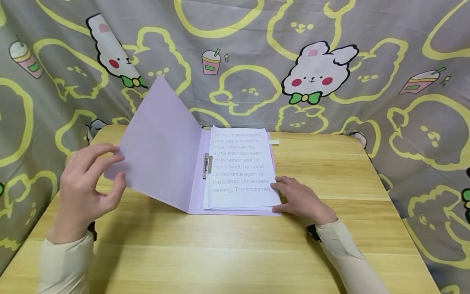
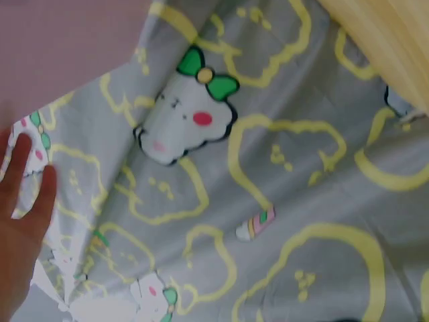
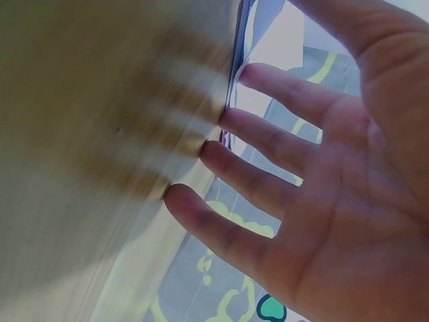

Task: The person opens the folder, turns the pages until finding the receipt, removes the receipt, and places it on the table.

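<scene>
A lilac file folder [image 1: 196, 183] lies spread on the table, its front cover [image 1: 158, 143] standing up at a slant to the left. Printed sheets [image 1: 240, 171] lie on its right side, beside a metal clip [image 1: 205, 165] near the spine. My left hand [image 1: 82, 179] is at the cover's outer corner, thumb and fingers apart; contact is unclear. In the left wrist view that hand [image 2: 27, 215] shows only partly, below the blurred cover [image 2: 67, 47]. At the right edge of the sheets and folder, my right hand [image 1: 302, 202] rests with fingers extended. The right wrist view shows its palm [image 3: 335, 208] and spread fingers.
The wooden table [image 1: 205, 253] extends around the folder. Behind it hangs a grey curtain [image 1: 249, 49] with yellow outlines and rabbit prints. A pale green tab [image 1: 274, 142] sticks out from the folder's right side.
</scene>
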The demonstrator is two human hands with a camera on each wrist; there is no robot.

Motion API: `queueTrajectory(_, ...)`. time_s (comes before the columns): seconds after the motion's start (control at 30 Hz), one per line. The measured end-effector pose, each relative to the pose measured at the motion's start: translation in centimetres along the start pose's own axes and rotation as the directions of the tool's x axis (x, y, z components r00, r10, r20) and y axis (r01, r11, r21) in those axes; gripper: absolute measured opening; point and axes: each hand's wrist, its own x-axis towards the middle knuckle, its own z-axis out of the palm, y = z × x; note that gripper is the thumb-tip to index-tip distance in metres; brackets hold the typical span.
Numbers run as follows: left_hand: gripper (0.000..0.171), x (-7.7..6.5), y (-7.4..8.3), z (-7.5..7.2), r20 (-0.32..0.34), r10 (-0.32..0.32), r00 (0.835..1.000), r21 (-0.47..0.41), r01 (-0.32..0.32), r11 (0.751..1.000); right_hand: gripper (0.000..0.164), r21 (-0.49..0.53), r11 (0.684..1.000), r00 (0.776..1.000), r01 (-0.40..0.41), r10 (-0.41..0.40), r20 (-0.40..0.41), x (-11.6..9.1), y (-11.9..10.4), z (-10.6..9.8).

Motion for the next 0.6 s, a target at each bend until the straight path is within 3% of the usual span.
queueTrajectory(0.17, 0.046, 0.0, -0.6, -1.6, 0.158, -0.054, 0.986, 0.104, 0.038, 0.994, 0.076, -0.002, 1.000, 1.000, -0.003, 0.003, 0.005, 0.0, 0.0, 0.0)
queueTrajectory(0.33, 0.051, -0.5, -1.7, -2.9, 0.299, -0.115, 0.947, 0.161, 0.069, 0.985, 0.076, -0.001, 1.000, 1.000, 0.008, -0.008, -0.001, -0.1, 0.0, 0.0)
queueTrajectory(0.47, 0.044, -1.1, -2.6, -3.5, 0.393, -0.194, 0.899, 0.232, 0.108, 0.967, 0.076, -0.003, 1.000, 1.000, 0.008, -0.008, -0.003, -0.1, 0.1, 0.1)
queueTrajectory(0.53, 0.042, -1.5, -3.0, -3.6, 0.440, -0.254, 0.861, 0.272, 0.141, 0.952, 0.077, -0.001, 1.000, 1.000, 0.004, -0.004, 0.000, 0.0, 0.1, 0.1)
queueTrajectory(0.6, 0.043, -1.9, -3.3, -3.6, 0.492, -0.318, 0.810, 0.305, 0.182, 0.935, 0.077, 0.001, 1.000, 1.000, -0.001, 0.001, 0.005, 0.0, 0.1, 0.1)
